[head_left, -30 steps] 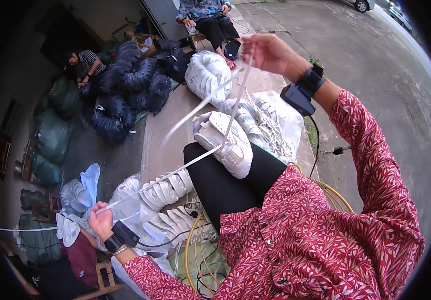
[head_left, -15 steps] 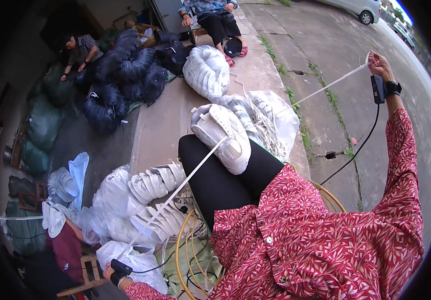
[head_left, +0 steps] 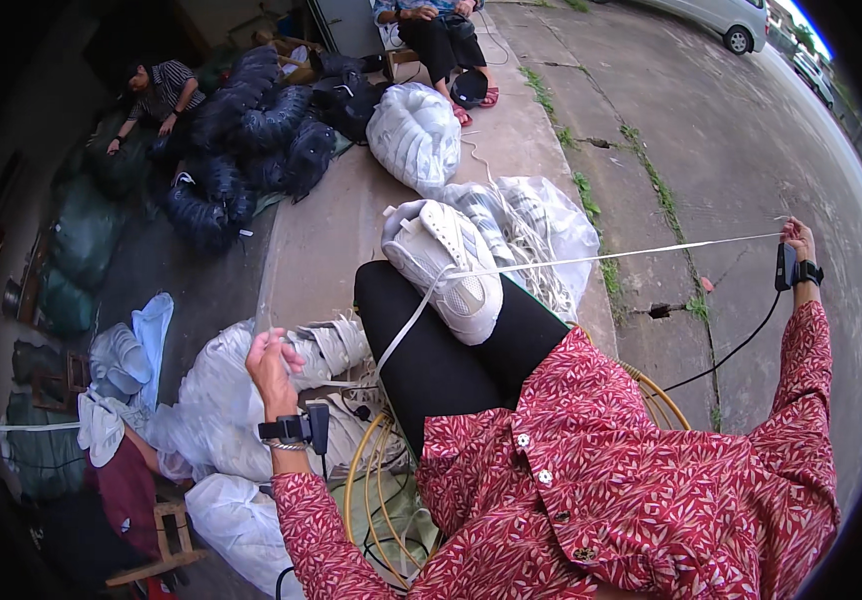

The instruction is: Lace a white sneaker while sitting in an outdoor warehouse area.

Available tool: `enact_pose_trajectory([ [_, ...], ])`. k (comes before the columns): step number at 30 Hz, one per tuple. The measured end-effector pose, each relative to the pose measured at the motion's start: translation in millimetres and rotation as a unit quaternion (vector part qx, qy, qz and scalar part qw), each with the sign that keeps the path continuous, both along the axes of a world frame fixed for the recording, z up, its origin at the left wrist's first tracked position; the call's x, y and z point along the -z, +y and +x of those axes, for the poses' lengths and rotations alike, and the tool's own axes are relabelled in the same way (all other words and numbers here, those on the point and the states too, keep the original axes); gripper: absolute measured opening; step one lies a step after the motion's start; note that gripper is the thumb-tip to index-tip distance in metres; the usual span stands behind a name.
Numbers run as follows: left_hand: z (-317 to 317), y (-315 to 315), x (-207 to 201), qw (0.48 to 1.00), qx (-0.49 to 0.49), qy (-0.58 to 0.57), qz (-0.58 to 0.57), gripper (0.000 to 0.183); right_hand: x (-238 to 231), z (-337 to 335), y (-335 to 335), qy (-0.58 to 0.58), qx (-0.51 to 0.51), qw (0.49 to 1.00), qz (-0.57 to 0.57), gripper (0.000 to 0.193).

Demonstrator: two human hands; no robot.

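Note:
A white and beige sneaker point(head_left: 443, 268) rests across my black-clad thighs, toe toward me. A white shoelace point(head_left: 641, 249) passes through its lowest eyelets. My right hand point(head_left: 798, 240), far out to the right, pinches one end and holds that length taut, nearly level. From the eyelets the other length hangs slack over my thigh toward the left. My left hand point(head_left: 273, 368) is raised beside the bagged shoes, apart from the sneaker, its fingers bent but parted; no lace shows in it. Both wrists wear black straps with small black devices.
White shoes in clear bags point(head_left: 229, 395) lie at my left, beside a coiled yellow hose point(head_left: 359, 480). A bag of shoes and laces point(head_left: 549, 245) and a bulging white bag point(head_left: 413, 138) lie ahead. Dark bundles point(head_left: 261, 130) fill the far left. Several other people sit nearby.
My left hand has come up from the lower left, and its lace length has gone from taut to slack. My right hand has moved down and outward, still holding its end.

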State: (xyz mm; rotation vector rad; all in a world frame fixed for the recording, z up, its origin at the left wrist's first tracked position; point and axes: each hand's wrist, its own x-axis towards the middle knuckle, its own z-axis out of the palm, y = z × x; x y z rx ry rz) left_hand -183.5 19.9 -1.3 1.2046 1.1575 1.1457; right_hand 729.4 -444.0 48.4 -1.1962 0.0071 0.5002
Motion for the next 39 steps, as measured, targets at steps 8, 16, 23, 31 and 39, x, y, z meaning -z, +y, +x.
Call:
enact_pose_trajectory([
  [8,178.8,-43.5,-18.6,0.964,0.226,0.124,-0.068,0.013,120.3,24.7,-104.9,-0.005,0.098,0.995,-0.032,0.008],
  [16,184.3,-49.6,-10.7,0.979,0.180,0.079,-0.061,0.013,118.3,-138.0,105.8,0.105,-0.065,0.992,-0.015,0.018],
  [23,193.5,-49.9,-4.1,0.983,0.138,0.109,-0.059,0.010,41.2,-404.5,321.3,-0.060,-0.451,0.889,-0.041,0.011],
  [31,198.1,-50.5,12.9,0.985,0.098,0.139,0.017,0.012,31.6,-511.7,355.2,-0.164,-0.533,0.830,-0.012,0.008],
  [39,215.8,-59.9,-6.6,0.851,0.029,0.427,0.303,0.009,37.8,-512.8,366.6,-0.171,-0.522,0.836,0.001,0.004],
])
